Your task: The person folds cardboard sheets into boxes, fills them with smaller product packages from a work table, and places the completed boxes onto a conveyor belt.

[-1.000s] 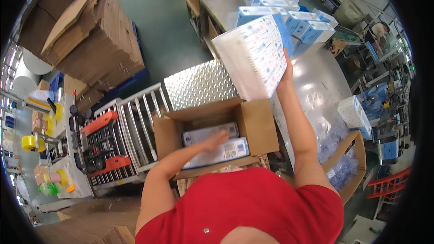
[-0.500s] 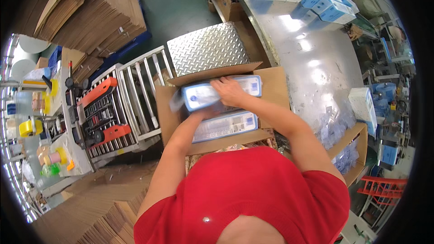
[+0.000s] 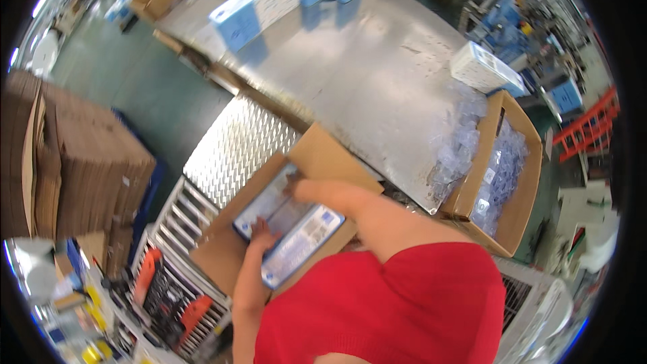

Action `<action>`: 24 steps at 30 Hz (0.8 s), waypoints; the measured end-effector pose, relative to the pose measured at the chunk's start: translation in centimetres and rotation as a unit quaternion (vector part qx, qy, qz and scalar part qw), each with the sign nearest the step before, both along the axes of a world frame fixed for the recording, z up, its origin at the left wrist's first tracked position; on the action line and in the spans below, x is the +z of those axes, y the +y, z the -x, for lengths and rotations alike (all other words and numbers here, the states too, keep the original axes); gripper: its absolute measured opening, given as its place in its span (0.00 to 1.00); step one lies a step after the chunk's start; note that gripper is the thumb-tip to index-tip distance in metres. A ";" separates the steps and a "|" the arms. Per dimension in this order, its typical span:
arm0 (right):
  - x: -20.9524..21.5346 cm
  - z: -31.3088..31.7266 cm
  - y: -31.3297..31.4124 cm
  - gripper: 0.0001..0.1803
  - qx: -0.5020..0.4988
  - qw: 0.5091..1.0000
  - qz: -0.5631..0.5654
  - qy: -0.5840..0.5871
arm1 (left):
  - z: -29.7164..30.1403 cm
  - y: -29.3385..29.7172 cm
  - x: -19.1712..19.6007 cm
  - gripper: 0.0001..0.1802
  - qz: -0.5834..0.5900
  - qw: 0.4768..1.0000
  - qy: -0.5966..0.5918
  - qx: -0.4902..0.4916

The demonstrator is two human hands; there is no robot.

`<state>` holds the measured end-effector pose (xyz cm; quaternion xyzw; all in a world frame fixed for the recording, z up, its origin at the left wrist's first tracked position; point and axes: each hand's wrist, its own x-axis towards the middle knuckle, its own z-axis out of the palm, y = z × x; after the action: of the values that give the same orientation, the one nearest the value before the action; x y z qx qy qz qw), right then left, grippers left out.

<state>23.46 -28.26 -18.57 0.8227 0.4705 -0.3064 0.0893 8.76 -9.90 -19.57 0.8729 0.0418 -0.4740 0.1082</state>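
Note:
In front of me an open cardboard carton (image 3: 219, 253) holds two long blue-and-white boxes side by side. The far box (image 3: 266, 201) lies low inside, partly covered by my hands. The near box (image 3: 303, 246) lies flat along the carton's near wall. My left hand (image 3: 263, 236) rests at the far box's left part, thumb and fingers apart. At that box's right end is my right hand (image 3: 295, 185); its fingers point down and are blurred, so their grip is unclear.
A diamond-plate metal surface (image 3: 236, 148) and a roller conveyor (image 3: 178, 219) adjoin the carton. Beyond is a steel table (image 3: 350, 87) with several blue-and-white boxes (image 3: 259, 10). A carton of clear plastic pieces (image 3: 529, 192) stands right. Stacked flat cardboard (image 3: 94, 162) is at left.
The far box has gone lower into the carton and now lies beside the near one. My hands moved with it. The view has swung right, showing more of the steel table.

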 end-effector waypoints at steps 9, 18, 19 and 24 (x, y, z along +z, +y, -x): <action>17.9 -9.3 -13.3 0.08 -0.295 0.826 -0.477 -0.061 | -4.9 2.4 1.6 0.35 0.070 0.991 -0.085 0.070; 11.2 -9.3 -44.3 0.13 -0.627 0.659 0.079 -0.408 | -4.2 -2.5 6.4 0.29 0.199 0.959 -0.187 0.080; 10.6 -9.5 -44.8 0.13 -0.628 0.644 0.073 -0.431 | -4.1 -2.7 7.8 0.28 0.205 0.956 -0.201 0.066; 16.3 -12.6 -35.7 0.11 -0.595 0.629 -0.423 -0.268 | -4.1 -1.5 15.8 0.23 0.208 0.904 -0.346 0.139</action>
<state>36.08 -63.99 -2.25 0.9169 -0.0877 0.1743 -0.3483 12.83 -11.41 -3.74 0.9250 0.0237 -0.1200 0.3598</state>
